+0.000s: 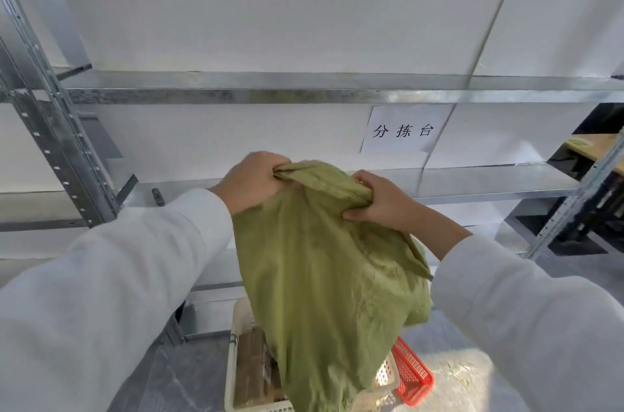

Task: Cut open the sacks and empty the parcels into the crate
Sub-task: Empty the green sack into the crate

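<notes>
While the sack (324, 270) hangs at center over the crate (233, 374) at 6 o'clock, your left hand (251, 180) and right hand (378, 199) clench its bunched top edge — a red basket (413, 374) beside the crate, at 5 o'clock.

The sack (324, 263) is olive-green woven cloth, matt, creased and slightly coarse. Both sleeves (111, 283) are soft, pale grey knit fabric with a dull finish. The shelving (304, 87) is galvanised metal, its beams mottled silver with a faint sheen, its uprights punched with slots. The sign (405, 129) is plain white paper, smooth and matt, printed in black. Near the bottom edge, the crate (233, 361) is cream perforated plastic, and the basket (412, 372) beside it is red plastic mesh, slightly glossy. A parcel (253, 371) inside the crate looks like brown cardboard
</notes>
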Demonstrator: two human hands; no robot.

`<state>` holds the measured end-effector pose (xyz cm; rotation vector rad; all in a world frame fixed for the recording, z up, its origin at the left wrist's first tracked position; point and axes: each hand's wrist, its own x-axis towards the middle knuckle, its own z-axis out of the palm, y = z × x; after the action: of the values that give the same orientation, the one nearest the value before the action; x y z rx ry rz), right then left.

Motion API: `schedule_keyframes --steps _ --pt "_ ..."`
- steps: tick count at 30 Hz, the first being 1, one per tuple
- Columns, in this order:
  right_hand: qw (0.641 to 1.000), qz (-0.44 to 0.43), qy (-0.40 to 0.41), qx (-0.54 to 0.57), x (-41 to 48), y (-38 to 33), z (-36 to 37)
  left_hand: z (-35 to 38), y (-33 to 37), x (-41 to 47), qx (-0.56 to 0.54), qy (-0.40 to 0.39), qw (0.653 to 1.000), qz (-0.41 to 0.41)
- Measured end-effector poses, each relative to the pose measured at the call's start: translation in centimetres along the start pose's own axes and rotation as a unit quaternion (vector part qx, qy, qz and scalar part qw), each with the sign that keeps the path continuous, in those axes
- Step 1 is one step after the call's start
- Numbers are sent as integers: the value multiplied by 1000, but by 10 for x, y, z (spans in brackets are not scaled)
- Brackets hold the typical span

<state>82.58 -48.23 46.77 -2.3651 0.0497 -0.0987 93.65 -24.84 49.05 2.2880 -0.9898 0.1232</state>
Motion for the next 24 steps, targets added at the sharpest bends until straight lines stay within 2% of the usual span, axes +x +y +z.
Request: schedule_keyframes --steps 2,3,6,8,11,18,24 --pt "989 72 -39 -120 -21 18 -6 -14 17 -1 -25 100 995 9" --pt "980 102 -20 -169 -31 24 -10 -20 26 -4 -23 129 991 12" --pt "954 142 162 -208 -61 32 -28 -24 54 -32 43 146 988 9" --pt "949 111 221 -198 -84 32 -37 -17 70 -64 60 164 985 4" --pt "955 74 173 -230 -123 28 -37 -5 90 -118 52 189 980 -25" --pt "972 23 134 -192 -216 20 -6 18 141 -243 0 160 980 -116" --pt "980 17 94 -175 -283 17 4 23 173 -305 -48 108 974 -195"
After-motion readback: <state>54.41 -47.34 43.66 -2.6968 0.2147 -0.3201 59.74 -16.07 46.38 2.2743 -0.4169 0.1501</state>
